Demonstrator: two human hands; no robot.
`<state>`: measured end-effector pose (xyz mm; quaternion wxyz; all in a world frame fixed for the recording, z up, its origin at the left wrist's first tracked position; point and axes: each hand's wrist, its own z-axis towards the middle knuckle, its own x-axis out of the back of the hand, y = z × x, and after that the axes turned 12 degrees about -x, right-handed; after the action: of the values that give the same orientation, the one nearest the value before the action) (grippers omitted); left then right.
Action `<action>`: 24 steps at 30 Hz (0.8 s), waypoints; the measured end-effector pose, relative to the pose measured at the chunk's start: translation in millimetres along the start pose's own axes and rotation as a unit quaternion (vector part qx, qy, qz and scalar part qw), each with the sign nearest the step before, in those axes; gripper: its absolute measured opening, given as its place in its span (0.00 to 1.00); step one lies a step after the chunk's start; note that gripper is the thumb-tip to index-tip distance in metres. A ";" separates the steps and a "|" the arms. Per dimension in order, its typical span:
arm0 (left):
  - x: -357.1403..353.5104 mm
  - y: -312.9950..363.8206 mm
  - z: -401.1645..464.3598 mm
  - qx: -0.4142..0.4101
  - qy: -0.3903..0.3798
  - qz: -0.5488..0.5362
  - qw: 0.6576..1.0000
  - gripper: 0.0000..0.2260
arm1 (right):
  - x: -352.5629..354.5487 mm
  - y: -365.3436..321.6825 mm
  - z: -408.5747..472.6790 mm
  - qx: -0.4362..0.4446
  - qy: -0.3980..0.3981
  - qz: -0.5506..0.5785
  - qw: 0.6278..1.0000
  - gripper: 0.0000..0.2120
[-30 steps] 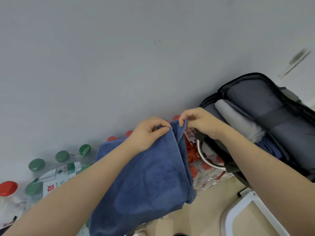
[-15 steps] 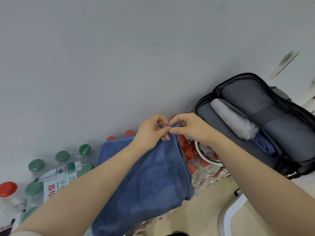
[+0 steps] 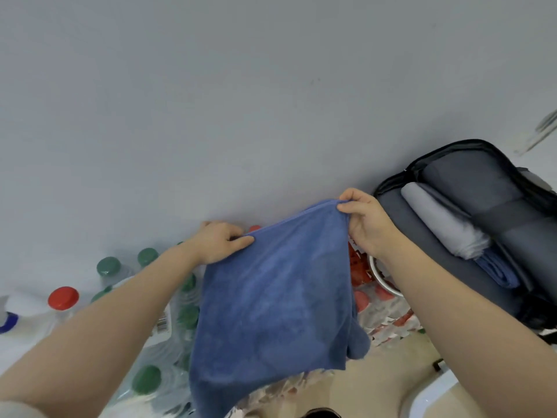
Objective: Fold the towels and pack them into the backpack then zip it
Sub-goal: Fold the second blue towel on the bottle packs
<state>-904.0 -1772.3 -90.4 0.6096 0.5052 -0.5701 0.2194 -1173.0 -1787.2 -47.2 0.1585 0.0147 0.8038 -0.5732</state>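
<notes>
blue towel [image 3: 277, 300], two hands' grip

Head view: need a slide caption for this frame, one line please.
Both hands, left and right, hold a blue towel up by its top corners beside the open backpack.

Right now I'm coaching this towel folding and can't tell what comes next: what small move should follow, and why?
Probably bring the two held corners together to fold it narrower. The left hand and right hand each pinch a top corner of the blue terry towel, which hangs spread out, wider than the rolled grey towel already in the open grey backpack.
</notes>
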 end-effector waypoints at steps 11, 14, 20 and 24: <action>13.2 -5.8 -74.7 0.084 0.157 0.020 0.984 0.13 | -1.6 -13.5 -21.3 -0.038 -0.013 0.128 0.991 0.26; 8.8 12.8 -98.6 0.054 0.287 -0.053 0.955 0.06 | -0.9 -15.0 -37.4 -0.027 -0.037 0.176 0.983 0.17; -17.8 70.5 -160.8 0.096 0.328 -0.087 0.936 0.06 | 20.2 5.2 -88.2 -0.038 -0.082 0.172 0.981 0.09; -41.0 119.4 -208.2 0.128 0.369 -0.126 0.912 0.14 | 37.9 24.4 -133.2 -0.074 -0.099 0.155 0.980 0.19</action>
<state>-916.5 -1532.4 -50.9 0.7294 0.5297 -0.2036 0.3821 -1235.6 -1661.5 -40.8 0.3245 0.0705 0.8122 -0.4796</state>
